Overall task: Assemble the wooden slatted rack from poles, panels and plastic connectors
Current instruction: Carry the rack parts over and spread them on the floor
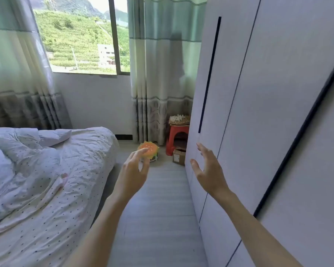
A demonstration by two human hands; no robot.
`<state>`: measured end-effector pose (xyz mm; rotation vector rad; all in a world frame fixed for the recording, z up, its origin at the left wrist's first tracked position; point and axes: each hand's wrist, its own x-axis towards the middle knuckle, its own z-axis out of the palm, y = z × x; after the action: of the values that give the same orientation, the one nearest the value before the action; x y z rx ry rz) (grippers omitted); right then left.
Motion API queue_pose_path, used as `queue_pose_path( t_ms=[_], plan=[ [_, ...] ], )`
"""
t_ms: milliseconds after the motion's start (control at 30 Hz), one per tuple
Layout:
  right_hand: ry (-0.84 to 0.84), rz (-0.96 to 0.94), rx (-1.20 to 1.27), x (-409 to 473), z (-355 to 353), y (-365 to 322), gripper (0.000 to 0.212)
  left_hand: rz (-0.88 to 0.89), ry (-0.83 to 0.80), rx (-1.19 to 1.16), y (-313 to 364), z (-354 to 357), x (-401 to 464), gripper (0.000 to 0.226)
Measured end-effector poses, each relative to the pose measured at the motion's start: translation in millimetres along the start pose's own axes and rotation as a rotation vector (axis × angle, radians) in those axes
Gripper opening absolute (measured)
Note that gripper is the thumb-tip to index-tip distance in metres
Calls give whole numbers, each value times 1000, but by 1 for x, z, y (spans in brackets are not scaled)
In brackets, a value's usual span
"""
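A stack of wooden slatted panels with white plastic connectors [178,119] lies on a red plastic stool [176,139] in the far corner, partly hidden by the wardrobe. Both my hands are stretched out in front of me over the floor, well short of the stool. My left hand [135,166] is empty, fingers loosely spread. My right hand [208,168] is also empty with straight fingers, close beside the wardrobe's side.
A bed with a dotted white cover [46,180] fills the left. A tall white wardrobe [258,112] lines the right. A burger-shaped cushion stool [149,151] and a cardboard box [179,156] stand on the floor before the red stool. Curtains [154,83] and a window lie behind.
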<state>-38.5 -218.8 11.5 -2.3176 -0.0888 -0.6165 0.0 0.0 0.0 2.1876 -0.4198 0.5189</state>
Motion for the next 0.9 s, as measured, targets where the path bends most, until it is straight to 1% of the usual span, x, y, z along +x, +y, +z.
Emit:
queue_pose_path(
  t_ms=[67, 200, 433, 633, 767, 900],
  plan=[
    [-14, 52, 47, 27, 21, 14, 55, -34, -15, -10, -23, 9, 26, 34],
    [-31, 100, 66, 85, 59, 46, 54, -104, -44, -55, -64, 36, 89, 33],
    [-97, 144, 104, 202, 122, 110, 55, -142, -112, -65, -129, 93, 204, 33],
    [-125, 155, 147, 340, 175, 175, 54, -199, -132, -39, -195, 142, 326, 33],
    [-144, 173, 174, 432, 197, 213, 53, -222, -167, -37, -226, 174, 411, 33],
    [-139, 189, 180, 519, 220, 245, 51, -239, -164, -71, -259, 200, 492, 31]
  ],
)
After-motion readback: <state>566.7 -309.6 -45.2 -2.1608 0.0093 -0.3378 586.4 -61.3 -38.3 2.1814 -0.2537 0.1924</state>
